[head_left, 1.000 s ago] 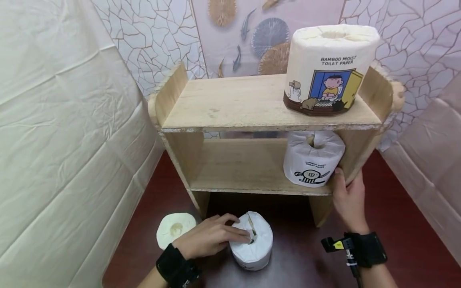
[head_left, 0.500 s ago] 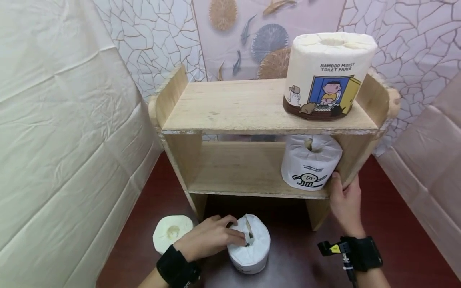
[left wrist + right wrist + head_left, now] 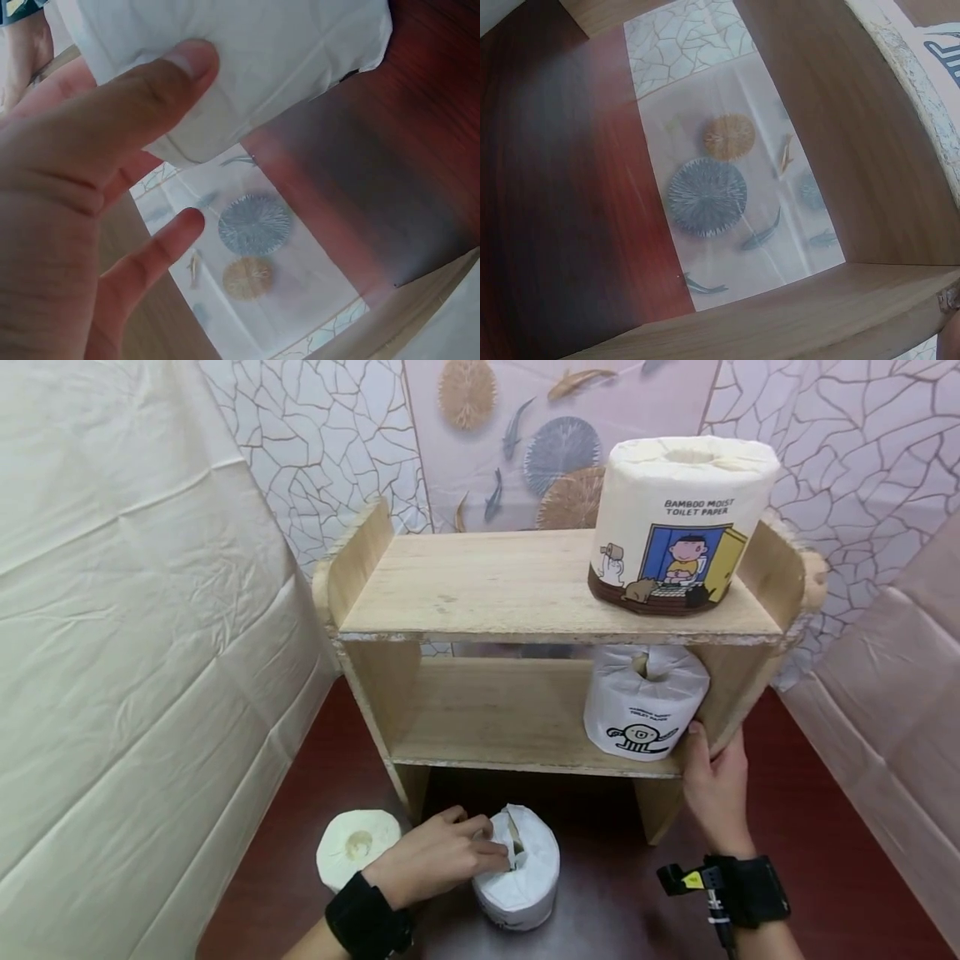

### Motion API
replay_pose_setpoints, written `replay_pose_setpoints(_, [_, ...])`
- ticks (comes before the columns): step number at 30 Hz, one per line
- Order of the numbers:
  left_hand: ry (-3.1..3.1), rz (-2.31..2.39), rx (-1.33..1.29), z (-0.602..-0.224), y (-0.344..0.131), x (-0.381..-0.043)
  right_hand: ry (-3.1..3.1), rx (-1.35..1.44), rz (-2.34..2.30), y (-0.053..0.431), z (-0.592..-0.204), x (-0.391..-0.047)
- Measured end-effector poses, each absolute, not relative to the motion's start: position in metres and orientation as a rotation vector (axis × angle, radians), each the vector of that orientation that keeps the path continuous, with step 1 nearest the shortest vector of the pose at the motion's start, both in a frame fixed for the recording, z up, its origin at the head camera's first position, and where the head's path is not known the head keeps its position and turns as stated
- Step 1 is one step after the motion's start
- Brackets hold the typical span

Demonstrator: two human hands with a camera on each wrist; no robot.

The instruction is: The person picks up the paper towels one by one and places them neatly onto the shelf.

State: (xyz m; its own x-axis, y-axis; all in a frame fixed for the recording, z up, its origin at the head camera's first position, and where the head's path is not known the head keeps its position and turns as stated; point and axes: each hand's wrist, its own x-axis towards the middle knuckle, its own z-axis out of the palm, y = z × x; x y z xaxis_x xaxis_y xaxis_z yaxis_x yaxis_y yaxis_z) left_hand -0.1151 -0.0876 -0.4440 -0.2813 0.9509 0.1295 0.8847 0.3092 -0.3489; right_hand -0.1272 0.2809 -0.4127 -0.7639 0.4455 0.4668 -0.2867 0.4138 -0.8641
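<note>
At the top of a white-wrapped toilet roll (image 3: 528,881) on the table, my left hand (image 3: 438,860) pinches the paper near the torn centre hole. The left wrist view shows the thumb (image 3: 187,64) against the white wrapper, with other fingers partly behind the roll. My right hand (image 3: 718,797) grips the right side panel of a small wooden shelf (image 3: 480,581), thumb on the front edge; its other fingers are hidden. Just left of that thumb, another white toilet roll (image 3: 641,714) stands on the middle board. A larger cream toilet roll (image 3: 637,518) stands upright above it.
A cream toilet roll (image 3: 356,847) stands on the dark red table (image 3: 600,914) left of the left hand. Quilted pale panels (image 3: 142,660) flank the table, and a patterned wall sheet (image 3: 337,443) hangs behind the shelf.
The head view has tilted slightly up, so the shelf sits a little lower in it. Both hands keep their places, with the left fingers slightly more bent at the roll's hole.
</note>
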Motion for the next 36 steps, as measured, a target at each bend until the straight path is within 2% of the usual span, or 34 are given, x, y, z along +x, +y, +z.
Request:
replay_pose_setpoints(10, [-2.256, 0.368, -1.627, -0.436, -0.091, -0.112, -1.989, -0.105, 1.415, 0.282, -0.414, -0.128])
replay_pose_setpoints(36, [-2.238, 0.331, -1.631, -0.376, -0.105, -0.095, -1.969, -0.088, 1.428, 0.282, -0.413, -0.128])
